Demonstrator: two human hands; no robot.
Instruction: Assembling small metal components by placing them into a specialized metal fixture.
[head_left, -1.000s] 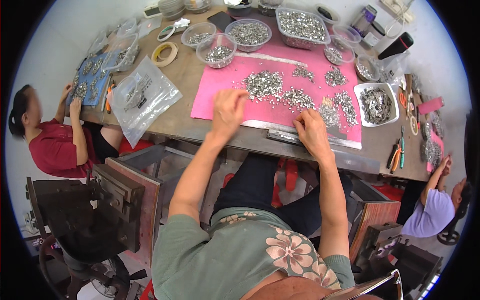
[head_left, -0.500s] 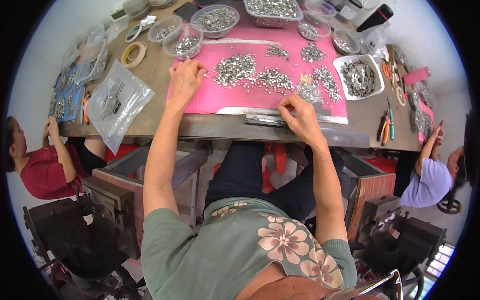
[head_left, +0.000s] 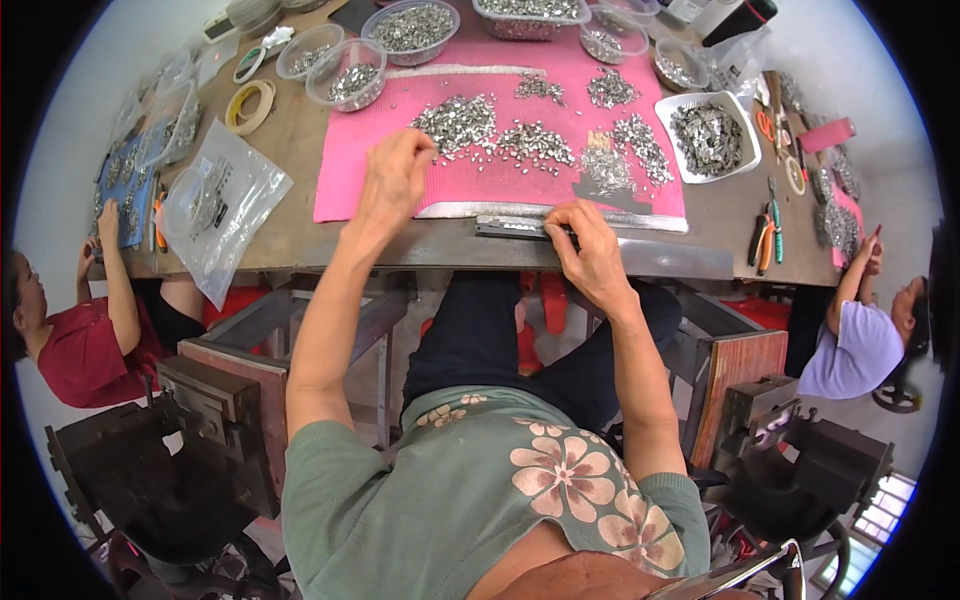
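Piles of small shiny silver pieces (head_left: 455, 124) lie across a pink ribbed mat (head_left: 350, 180). My left hand (head_left: 392, 182) hovers over the mat's left part, near the largest pile, its fingers pinched together; what they hold, if anything, is hidden. A narrow black bar (head_left: 508, 228) carrying a short row of tiny bright pieces rests at the mat's near edge. Over its right end my right hand (head_left: 590, 250) is closed, fingertips down at the bar; anything between them is too small to make out. Flat silver pieces (head_left: 606, 172) lie on a grey sheet beyond this hand.
A white tub (head_left: 752, 160) of silver pieces stands right of the mat, pliers (head_left: 768, 240) nearer me. Clear bowls (head_left: 375, 95) and a filled container (head_left: 530, 28) line the back. Leftward lie tape (head_left: 250, 105) and a plastic bag (head_left: 235, 215). One person sits at either side.
My left hand has moved right and towards me, nearer the largest pile. My right hand has come down onto the bar's right end. The whole view has shifted slightly.
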